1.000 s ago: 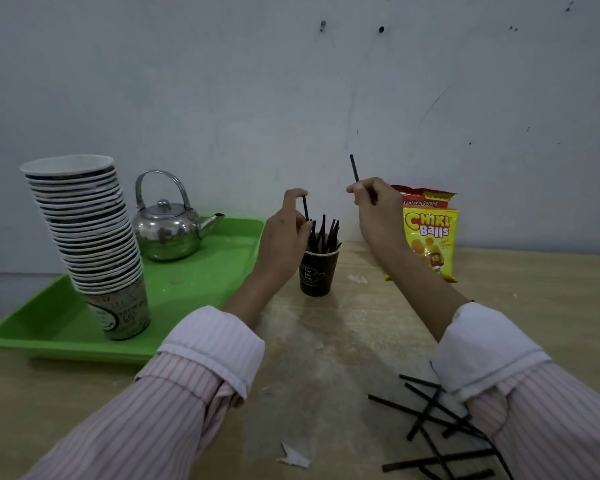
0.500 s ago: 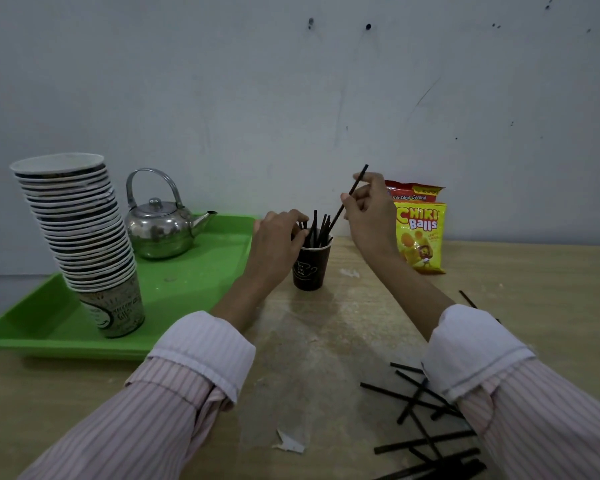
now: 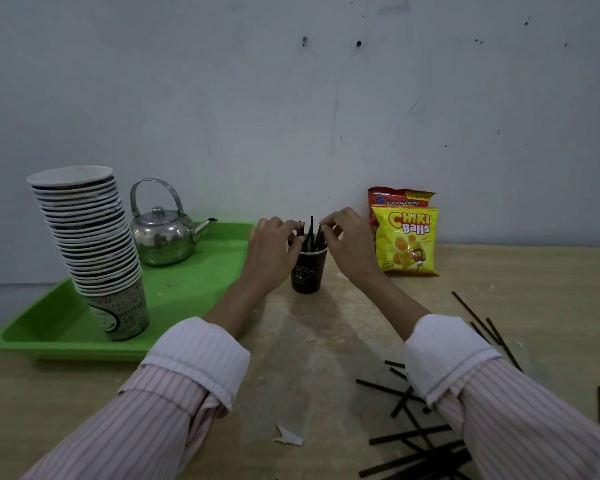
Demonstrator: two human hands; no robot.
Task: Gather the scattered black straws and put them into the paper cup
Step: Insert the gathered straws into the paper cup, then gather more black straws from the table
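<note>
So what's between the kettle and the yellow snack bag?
In the head view, the dark paper cup of black straws, with the left hand and right hand pinching straws at its rim.

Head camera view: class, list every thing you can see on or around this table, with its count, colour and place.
paper cup: one, dark brown, table centre
straws in cup: several, black, standing in the paper cup
scattered straws: many, black, table's near right
cup stack: one, white-rimmed, on the tray
kettle: one, silver, on the tray
tray: one, green, table's left
snack bags: two, yellow before red, by the wall
paper scrap: one, white, near table edge
table: one, tan, against the wall
left hand: one, pinching straw tops at the cup
right hand: one, pinching straw tops at the cup
</note>
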